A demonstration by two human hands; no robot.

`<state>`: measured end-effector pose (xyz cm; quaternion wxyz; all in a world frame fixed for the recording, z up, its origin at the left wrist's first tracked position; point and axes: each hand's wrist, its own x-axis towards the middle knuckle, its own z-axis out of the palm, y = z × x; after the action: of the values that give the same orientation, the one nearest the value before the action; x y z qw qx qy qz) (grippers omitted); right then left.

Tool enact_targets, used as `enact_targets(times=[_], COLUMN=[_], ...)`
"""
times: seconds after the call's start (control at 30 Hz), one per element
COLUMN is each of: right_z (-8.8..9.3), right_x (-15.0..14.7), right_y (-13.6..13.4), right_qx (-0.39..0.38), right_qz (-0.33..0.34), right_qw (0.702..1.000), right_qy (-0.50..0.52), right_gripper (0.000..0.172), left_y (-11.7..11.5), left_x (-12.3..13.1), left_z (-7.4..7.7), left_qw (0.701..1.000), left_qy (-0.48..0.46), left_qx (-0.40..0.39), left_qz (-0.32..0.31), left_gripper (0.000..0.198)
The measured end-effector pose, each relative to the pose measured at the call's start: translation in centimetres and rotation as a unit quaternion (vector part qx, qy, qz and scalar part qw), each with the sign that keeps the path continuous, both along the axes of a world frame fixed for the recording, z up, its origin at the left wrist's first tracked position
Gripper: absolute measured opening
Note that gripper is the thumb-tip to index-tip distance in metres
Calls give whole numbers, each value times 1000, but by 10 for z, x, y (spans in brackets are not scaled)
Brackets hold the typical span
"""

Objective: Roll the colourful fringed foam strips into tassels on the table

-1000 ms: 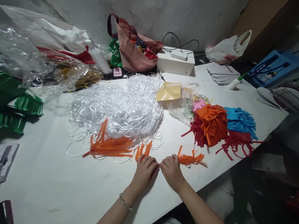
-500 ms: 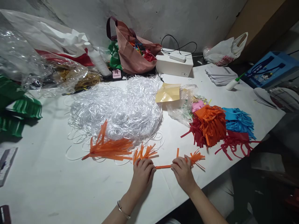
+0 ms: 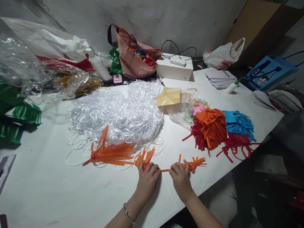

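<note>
A fringed orange tissue-paper tassel (image 3: 165, 170) lies across the table, its middle rolled into a thin band and its fringes spread at both ends. My left hand (image 3: 147, 179) is closed on the band beside the left fringe. On the other side, my right hand (image 3: 180, 177) has its fingers pressed on the band by the right fringe. Only a short stretch of band shows between the hands; the fingers cover the rest. Left of my left hand rests another orange tassel (image 3: 111, 153), gathered at one end, against the heap of white string (image 3: 118, 114).
Stacks of fringed orange paper (image 3: 213, 126), blue paper (image 3: 239, 122) and dark red paper (image 3: 239, 144) lie at the right. A glue bottle (image 3: 232, 87) rests behind them. Green fringed paper (image 3: 26, 114) is at the left edge. A pink bag (image 3: 135, 60) and white box (image 3: 177, 69) stand along the wall.
My hands have come slightly closer together along the rolled band, so less of it shows between them. The right fringe looks narrower and more drawn together. The view has shifted a little.
</note>
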<state>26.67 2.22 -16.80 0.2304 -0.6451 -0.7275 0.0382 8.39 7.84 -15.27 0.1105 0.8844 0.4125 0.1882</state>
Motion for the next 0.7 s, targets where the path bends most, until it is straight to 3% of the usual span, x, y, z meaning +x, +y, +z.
enact_targets(times=[0.17, 0.27, 0.37, 0.47, 0.53, 0.63, 0.7], right_z=[-2, -4, 5, 35, 64, 110, 137], right_x=[-8, -10, -4, 10, 22, 41, 53], right_y=[7, 15, 22, 24, 26, 32, 37], right_qx=[4, 26, 50, 92, 134, 181, 182], right_qz=[44, 65, 93, 145, 184, 207, 198], right_qw=[999, 997, 993, 984, 973, 961, 963], right_qy=[-18, -38, -47, -44, -41, -35, -19], right_gripper=[11, 15, 20, 19, 20, 22, 20], left_y=[9, 16, 16, 13, 13, 20, 26], left_x=[3, 7, 8, 13, 20, 38, 51], left_z=[-6, 1, 21, 53, 75, 107, 124], left_qw=[999, 999, 993, 968, 920, 780, 697], left_qy=[1, -19, -61, -117, -168, -277, -342], left_qx=[18, -25, -105, -217, -345, -552, -620], left_qz=[-39, -30, 6, 52, 72, 98, 114], left_gripper=[14, 17, 20, 23, 23, 26, 30])
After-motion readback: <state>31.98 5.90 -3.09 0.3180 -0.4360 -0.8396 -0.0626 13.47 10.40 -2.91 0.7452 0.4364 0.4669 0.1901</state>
